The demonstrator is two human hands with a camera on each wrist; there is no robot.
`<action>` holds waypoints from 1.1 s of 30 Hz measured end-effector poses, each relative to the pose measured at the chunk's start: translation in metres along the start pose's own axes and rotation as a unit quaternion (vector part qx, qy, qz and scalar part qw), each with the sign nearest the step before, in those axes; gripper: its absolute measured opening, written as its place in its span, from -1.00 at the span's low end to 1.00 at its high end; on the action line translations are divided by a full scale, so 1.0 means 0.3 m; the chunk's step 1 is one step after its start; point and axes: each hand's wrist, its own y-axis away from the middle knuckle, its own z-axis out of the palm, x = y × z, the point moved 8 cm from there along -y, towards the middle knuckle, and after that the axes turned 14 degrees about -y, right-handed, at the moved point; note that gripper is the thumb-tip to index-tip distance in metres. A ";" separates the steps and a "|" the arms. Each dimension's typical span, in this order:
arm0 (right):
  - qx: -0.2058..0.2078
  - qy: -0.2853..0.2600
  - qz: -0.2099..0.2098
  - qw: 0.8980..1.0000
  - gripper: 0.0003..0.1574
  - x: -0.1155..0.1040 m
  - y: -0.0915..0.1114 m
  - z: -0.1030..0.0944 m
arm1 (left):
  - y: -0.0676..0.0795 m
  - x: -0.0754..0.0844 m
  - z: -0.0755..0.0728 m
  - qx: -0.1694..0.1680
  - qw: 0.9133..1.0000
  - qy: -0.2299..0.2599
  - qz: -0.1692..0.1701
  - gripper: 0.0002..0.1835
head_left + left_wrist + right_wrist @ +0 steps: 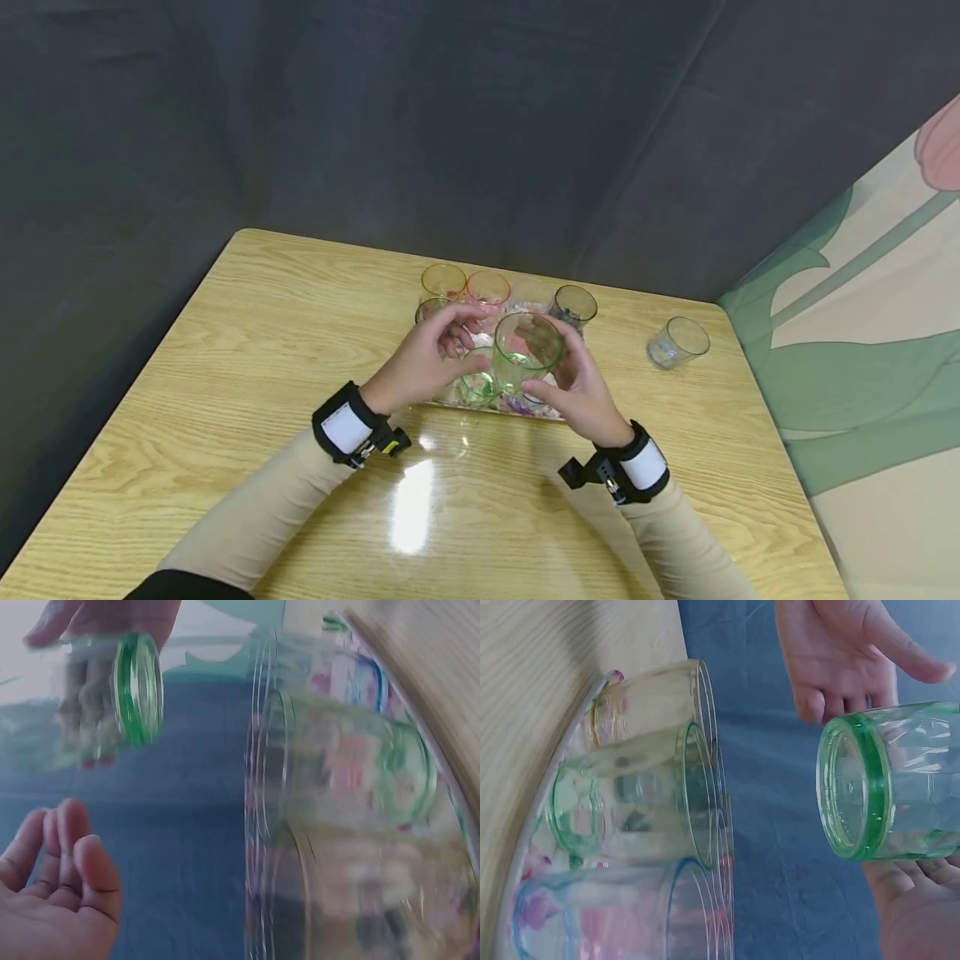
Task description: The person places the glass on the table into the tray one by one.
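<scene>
My right hand [581, 379] grips a green-tinted drinking glass [525, 358] by its side, thumb in front and fingers behind. In the right wrist view the glass's thick green base [870, 791] is raised above the rims of the glasses on the tray. My left hand [435, 350] is just left of the held glass, empty, its fingers loosely bent. Below both hands stands a floral tray [526, 832] with several upright glasses, among them a green glass [630, 799], an amber glass [645, 705] and a blue-rimmed glass [604, 915].
At the tray's back are a yellow-rimmed glass [443, 282] and a pink-rimmed glass [488, 288], with a dark grey glass [575, 304] at its right. A clear glass [678, 342] stands apart on the wooden table [315, 292]. A dark curtain [450, 125] hangs behind.
</scene>
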 end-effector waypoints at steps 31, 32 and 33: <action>0.252 0.094 0.042 0.962 -0.16 0.073 0.163 -0.436 | 0.213 -0.489 -0.044 -0.063 0.943 -0.135 -0.297 -0.73; 0.258 0.098 0.052 0.960 -0.16 0.090 0.169 -0.447 | 0.213 -0.487 -0.040 -0.063 0.945 -0.139 -0.289 -0.74; 0.263 0.098 0.060 0.958 -0.15 0.105 0.174 -0.457 | 0.212 -0.484 -0.036 -0.065 0.947 -0.141 -0.281 -0.75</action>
